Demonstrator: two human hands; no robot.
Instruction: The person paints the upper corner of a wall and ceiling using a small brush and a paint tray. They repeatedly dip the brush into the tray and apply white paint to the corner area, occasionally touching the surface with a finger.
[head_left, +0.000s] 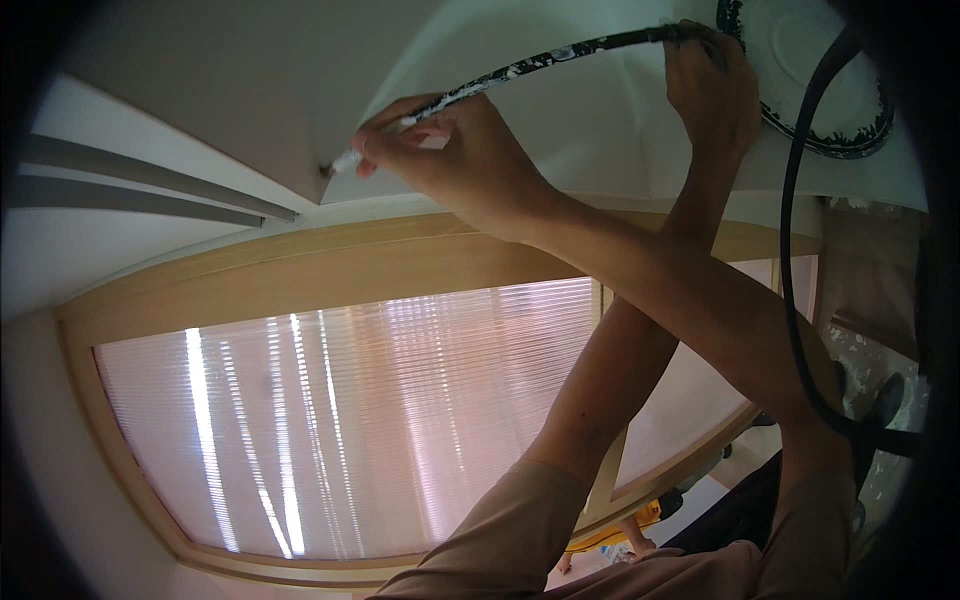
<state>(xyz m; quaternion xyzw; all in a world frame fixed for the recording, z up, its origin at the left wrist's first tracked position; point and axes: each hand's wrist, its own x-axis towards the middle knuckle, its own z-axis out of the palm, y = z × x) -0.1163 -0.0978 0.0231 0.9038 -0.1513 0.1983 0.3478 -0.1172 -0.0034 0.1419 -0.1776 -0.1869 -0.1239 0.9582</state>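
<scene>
My right hand (465, 157), at the end of the forearm that comes from the right, grips a thin tool near its pale front end. Its small dark tip (327, 170) lies at or close to a white corner surface (292, 142). A black rod (540, 61) spattered with white paint runs from this hand to my left hand (712, 90), whose fingers are closed around its far end. My forearms cross. Beside my left hand is a round white vessel or lid (810, 67) with a black rim crusted in white paint.
A wooden frame (300, 270) holds a ribbed translucent panel (360, 420) below my hands. Grey strips (150, 176) run along the left. A black cable (787, 225) loops at the right. Another person's arm (634, 536) and yellow clothing show at the bottom, near a paint-marked floor (877, 367).
</scene>
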